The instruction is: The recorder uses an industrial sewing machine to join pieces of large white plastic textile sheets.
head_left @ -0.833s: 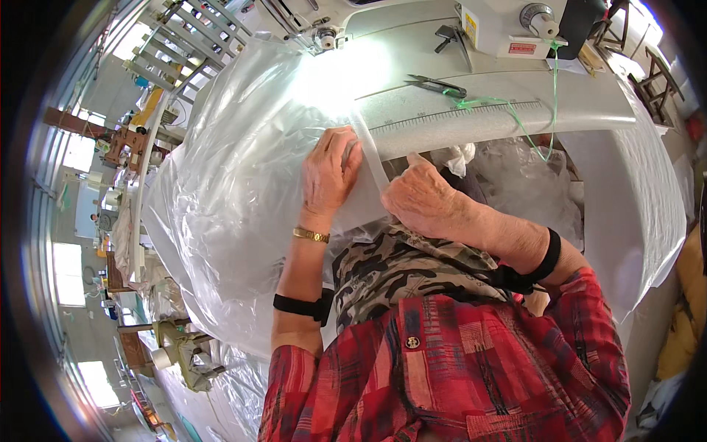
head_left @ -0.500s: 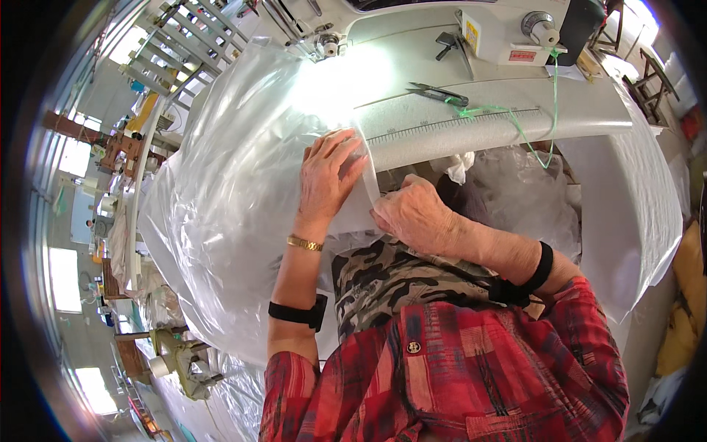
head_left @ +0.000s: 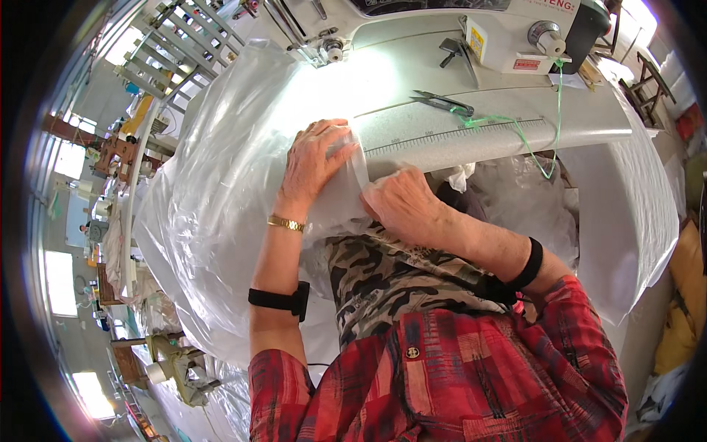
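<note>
A large sheet of clear plastic film (head_left: pixel 213 184) spreads over the left of the worktable and hangs down toward my lap. My left hand (head_left: pixel 313 162) lies on it near its folded right edge, palm down, fingers stretched out and thumb apart. Just to the right, my right hand (head_left: pixel 405 202) is closed, its fingertips pinching that edge where it drops off the table's front. Beyond both hands is the needle area of a sewing machine (head_left: pixel 333 50), with a bright lamp glare washing out the film below it.
Thread snips (head_left: pixel 442 102) lie on the table behind a printed ruler scale (head_left: pixel 456 131). Green thread (head_left: pixel 526 144) trails from the machine's handwheel (head_left: pixel 546 38). A small black tool (head_left: pixel 450 51) rests by the machine. More crumpled film (head_left: pixel 523 195) sits below the table edge.
Both hands have shifted slightly left along with the film's edge, and my left forearm has swung left. My right hand still pinches the edge. The view has shifted a little.
</note>
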Motion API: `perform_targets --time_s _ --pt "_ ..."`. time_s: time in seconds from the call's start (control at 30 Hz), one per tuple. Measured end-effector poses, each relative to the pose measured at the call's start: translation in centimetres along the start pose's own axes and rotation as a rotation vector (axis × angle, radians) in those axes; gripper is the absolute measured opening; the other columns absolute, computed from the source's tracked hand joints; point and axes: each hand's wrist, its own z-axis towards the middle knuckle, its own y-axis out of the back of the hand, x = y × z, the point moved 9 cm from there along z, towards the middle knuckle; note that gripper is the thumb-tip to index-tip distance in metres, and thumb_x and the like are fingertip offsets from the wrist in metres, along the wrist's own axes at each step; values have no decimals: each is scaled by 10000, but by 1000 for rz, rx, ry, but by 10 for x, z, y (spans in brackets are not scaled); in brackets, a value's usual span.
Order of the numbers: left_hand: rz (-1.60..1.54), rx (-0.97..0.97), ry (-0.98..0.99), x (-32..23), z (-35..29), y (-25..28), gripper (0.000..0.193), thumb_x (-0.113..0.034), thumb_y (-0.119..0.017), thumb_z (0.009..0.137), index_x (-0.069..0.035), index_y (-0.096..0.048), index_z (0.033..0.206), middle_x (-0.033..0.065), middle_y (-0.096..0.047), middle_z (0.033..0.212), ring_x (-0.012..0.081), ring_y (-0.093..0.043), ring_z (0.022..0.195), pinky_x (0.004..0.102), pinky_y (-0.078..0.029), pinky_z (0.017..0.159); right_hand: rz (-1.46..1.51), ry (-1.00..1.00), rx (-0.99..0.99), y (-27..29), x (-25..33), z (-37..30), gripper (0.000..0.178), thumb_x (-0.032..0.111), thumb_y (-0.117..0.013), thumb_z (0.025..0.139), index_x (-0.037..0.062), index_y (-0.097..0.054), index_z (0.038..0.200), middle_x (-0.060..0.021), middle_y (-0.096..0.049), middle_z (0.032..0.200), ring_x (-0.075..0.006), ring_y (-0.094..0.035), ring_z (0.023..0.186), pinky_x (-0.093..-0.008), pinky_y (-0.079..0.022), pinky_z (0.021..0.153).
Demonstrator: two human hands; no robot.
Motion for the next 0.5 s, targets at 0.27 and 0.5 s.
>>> perform_targets --time_s 0.27,0.5 --pt "-6 38 121 39 24 -6 430 -458 -567 896 -63 -680 1020 133 -622 1174 305 -554 1135 413 -445 957 -333 139 -307 20 0 29 139 195 -575 802 101 -570 700 -68 -549 611 -221 -548 599 -360 -407 636" --pt "38 8 177 75 38 -16 538 -494 -600 863 -3 -685 1068 250 -612 1162 375 -534 1160 440 -420 998 -232 -39 18 -9 -36 75 149 183 -561 822 94 -634 728 -95 -630 643 -257 -631 627 -398 -424 740"
